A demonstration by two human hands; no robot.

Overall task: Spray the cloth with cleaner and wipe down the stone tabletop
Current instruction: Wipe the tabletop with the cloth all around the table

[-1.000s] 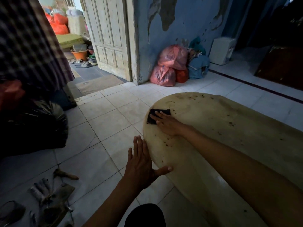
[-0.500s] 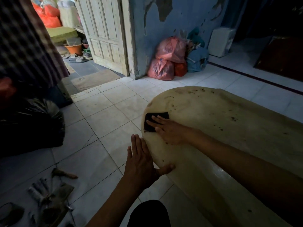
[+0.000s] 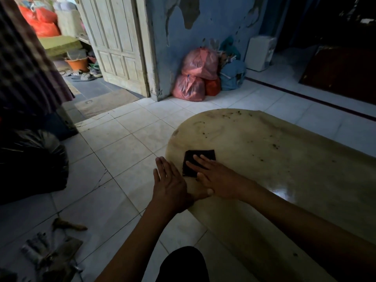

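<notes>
Cloth (image 3: 195, 159) under right hand (image 3: 218, 180)

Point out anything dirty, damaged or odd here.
Dark specks dot the stone tabletop beyond the black cloth under the right hand. Paint has peeled off the blue wall in patches.
</notes>
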